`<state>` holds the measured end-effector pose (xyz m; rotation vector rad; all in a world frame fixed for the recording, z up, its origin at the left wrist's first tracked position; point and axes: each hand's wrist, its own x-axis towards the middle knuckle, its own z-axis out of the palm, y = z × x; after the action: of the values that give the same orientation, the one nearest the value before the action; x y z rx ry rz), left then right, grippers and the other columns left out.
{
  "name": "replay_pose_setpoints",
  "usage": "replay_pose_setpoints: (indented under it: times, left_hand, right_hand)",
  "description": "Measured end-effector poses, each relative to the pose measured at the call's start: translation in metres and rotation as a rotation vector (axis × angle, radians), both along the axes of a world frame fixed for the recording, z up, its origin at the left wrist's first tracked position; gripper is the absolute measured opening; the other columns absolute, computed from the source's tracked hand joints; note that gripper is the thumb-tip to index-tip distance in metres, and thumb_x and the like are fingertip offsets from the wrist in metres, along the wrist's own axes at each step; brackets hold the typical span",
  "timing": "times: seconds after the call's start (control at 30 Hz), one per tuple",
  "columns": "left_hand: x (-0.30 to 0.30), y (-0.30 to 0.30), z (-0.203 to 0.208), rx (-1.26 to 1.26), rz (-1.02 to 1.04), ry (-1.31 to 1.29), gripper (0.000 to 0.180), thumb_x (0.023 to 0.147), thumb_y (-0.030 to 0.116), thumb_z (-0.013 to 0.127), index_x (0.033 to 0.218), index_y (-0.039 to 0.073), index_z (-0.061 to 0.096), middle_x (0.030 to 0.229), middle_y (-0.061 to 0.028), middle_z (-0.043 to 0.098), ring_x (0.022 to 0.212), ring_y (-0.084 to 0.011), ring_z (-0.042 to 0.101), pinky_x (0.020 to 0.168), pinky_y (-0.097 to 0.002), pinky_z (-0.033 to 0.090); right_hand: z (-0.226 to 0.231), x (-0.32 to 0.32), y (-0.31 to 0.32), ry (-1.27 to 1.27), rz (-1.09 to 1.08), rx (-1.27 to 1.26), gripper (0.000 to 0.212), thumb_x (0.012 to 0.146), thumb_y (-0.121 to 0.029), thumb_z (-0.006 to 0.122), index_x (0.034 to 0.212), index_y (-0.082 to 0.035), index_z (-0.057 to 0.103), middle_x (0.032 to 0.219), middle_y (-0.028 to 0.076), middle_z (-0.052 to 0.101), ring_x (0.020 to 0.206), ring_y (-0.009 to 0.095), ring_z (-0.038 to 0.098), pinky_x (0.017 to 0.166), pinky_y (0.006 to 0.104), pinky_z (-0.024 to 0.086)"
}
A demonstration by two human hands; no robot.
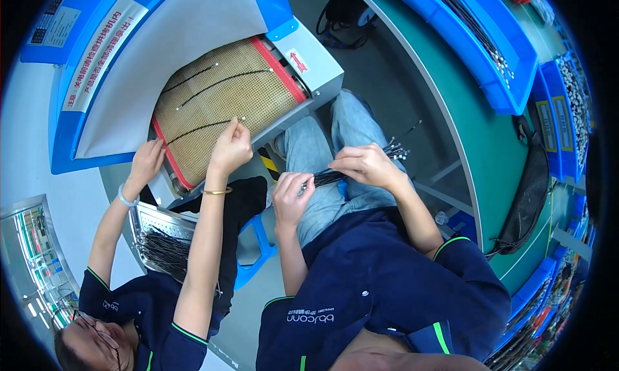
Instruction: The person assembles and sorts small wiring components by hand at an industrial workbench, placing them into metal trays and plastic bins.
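Note:
My left hand [293,193] is closed around a bundle of thin black cables [330,177], held above my lap. With thumb and fingers pinched together, my right hand [366,166] grips the same bundle further right. The cable ends [398,153] fan out past my right hand, with small light-coloured connectors on them. The fingers hide the middle of the bundle, so I cannot tell whether one cable is singled out.
At left, a co-worker's hands [233,145] handle a black cable on a mesh conveyor belt [225,103], where more cables lie. A metal tray [174,221] beside the co-worker holds black cables. Right of me, a green table [445,61] carries a long blue bin [500,93] of cables.

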<state>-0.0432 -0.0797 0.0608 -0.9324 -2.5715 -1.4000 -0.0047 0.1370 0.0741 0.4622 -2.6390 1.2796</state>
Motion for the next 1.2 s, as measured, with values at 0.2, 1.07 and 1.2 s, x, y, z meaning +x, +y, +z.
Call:
replay_pose_setpoints:
  times: [0.2,1.07,1.2]
  left_hand:
    - [-0.011,-0.021,0.000,-0.060,0.005,0.032,0.016,0.067,-0.002,0.071,0.080,0.003,0.064,0.078,-0.0085,0.063,0.075,-0.0246,0.062,0.067,-0.0343,0.050]
    - [0.002,-0.032,-0.062,0.734,0.239,-1.055,0.030,0.091,0.009,0.061,0.119,0.002,0.054,0.102,-0.0066,0.062,0.087,-0.0110,0.060,0.076,-0.0236,0.049]
    - [0.007,-0.002,-0.055,1.142,0.332,-1.271,0.029,0.092,0.009,0.059,0.119,0.002,0.054,0.103,-0.0058,0.061,0.088,-0.0113,0.061,0.078,-0.0238,0.050]
  right_hand:
    - [0.003,-0.008,-0.001,-0.108,0.041,0.022,0.012,0.078,-0.011,0.068,0.089,-0.007,0.070,0.082,0.005,0.065,0.068,0.023,0.063,0.060,0.0312,0.051]
    - [0.016,-0.028,-0.037,-0.097,-0.118,0.210,0.010,0.074,-0.016,0.070,0.079,-0.008,0.066,0.072,0.006,0.064,0.070,0.023,0.062,0.065,0.0346,0.049]
    - [0.004,-0.030,-0.045,-0.093,-0.107,0.206,0.010,0.075,-0.015,0.070,0.080,-0.008,0.066,0.072,0.006,0.063,0.069,0.023,0.061,0.063,0.0340,0.048]
